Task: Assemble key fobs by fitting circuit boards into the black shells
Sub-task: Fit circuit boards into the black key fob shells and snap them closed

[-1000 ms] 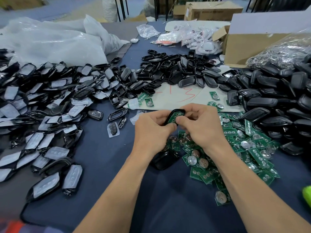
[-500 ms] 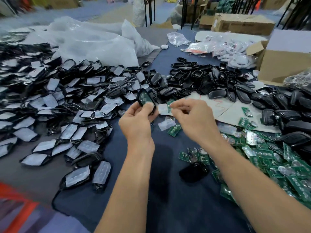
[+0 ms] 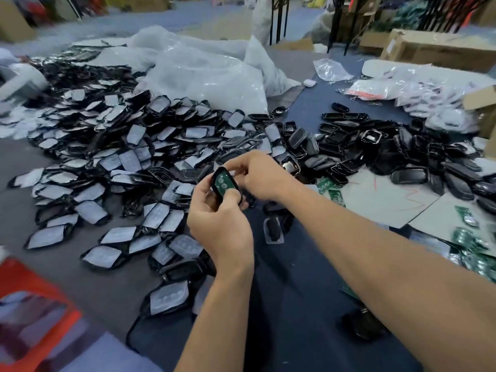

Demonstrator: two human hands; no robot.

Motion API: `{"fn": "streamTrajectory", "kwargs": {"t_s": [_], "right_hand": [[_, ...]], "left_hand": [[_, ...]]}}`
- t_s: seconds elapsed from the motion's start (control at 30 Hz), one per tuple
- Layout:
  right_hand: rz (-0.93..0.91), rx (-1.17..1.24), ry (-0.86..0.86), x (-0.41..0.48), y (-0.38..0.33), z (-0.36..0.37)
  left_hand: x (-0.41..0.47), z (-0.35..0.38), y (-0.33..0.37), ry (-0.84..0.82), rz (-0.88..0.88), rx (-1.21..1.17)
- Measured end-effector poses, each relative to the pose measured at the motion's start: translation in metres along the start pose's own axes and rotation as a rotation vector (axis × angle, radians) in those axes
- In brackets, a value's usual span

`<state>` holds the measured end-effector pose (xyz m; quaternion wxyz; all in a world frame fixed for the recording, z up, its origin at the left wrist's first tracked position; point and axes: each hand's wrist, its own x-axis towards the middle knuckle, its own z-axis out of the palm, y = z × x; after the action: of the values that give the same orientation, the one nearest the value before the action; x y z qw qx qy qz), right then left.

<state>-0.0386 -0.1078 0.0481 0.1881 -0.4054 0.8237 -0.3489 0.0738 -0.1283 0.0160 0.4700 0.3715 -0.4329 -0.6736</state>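
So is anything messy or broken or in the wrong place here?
Nothing looks broken. The only odd one is a lone black shell. It lies by itself on the blue cloth, close to the person and far from the big heaps of shells.

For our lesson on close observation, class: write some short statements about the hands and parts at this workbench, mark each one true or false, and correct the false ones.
1. The left hand grips a black shell with a green circuit board showing in it. True.
2. The right hand lies flat on the table. False: it is raised, with its curled fingers at the shell's upper end.
3. Loose circuit boards lie on the person's right side. True.
4. The big pile of pale-faced shells is on the person's right. False: it spreads over the left side of the table.
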Motion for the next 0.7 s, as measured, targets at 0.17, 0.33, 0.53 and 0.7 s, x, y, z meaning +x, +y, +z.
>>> {"fn": "streamTrajectory", "kwargs": {"t_s": [0.17,0.33,0.53,0.7], "right_hand": [[-0.087,-0.394,-0.077,0.017,-0.008,0.012],[-0.205,-0.513,0.132,-0.001,0.001,0.023],[0.028,-0.235,0.09,-0.04,0.018,0.012],[0.012,-0.134,0.269,-0.076,0.02,0.006]], "left_hand": [[0.008,-0.002,0.0,0.043,-0.106,-0.126],[0.009,-0.001,0.0,0.055,-0.13,-0.153],[0.002,0.001,0.003,0.017,-0.095,-0.125],[-0.002,0.002,0.003,-0.007,-0.071,-0.061]]}}
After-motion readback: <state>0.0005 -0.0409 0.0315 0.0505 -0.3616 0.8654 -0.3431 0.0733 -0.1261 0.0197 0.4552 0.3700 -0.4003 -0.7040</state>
